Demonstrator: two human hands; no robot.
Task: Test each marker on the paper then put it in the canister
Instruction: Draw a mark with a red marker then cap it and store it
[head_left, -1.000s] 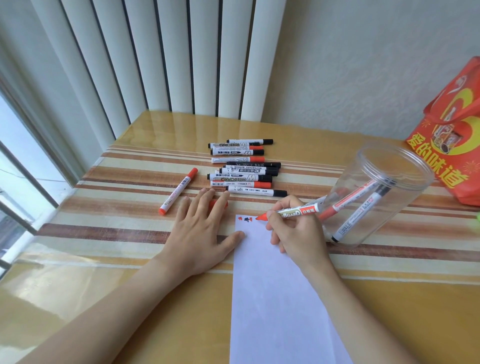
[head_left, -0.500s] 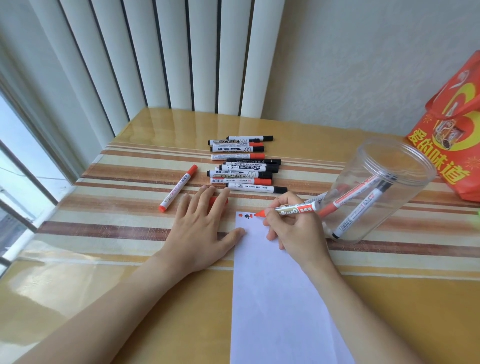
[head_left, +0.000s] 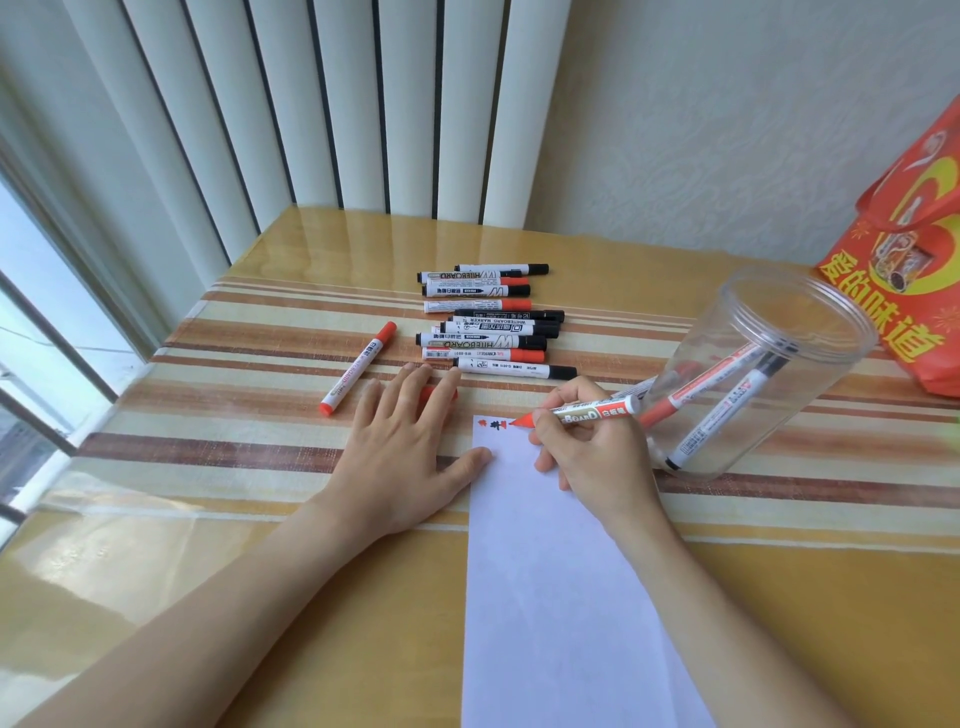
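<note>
My right hand (head_left: 592, 447) grips an uncapped red marker (head_left: 582, 414), its tip touching the top of the white paper strip (head_left: 561, 597) beside small red and black test marks (head_left: 493, 423). My left hand (head_left: 405, 447) lies flat on the table, thumb on the paper's left edge, with a red cap (head_left: 439, 392) showing under its fingers. A clear plastic canister (head_left: 800, 322) to the right holds three markers. Several capped black and red markers (head_left: 493, 322) lie in a row behind the hands. One red marker (head_left: 358, 368) lies apart to the left.
An orange printed bag (head_left: 909, 270) stands at the back right beside the canister. The striped table cover (head_left: 234, 415) runs under everything. White vertical blinds and a window close off the back and left.
The marker tip has shifted slightly right along the paper's top edge, leaving a further red mark. My left hand stays put.
</note>
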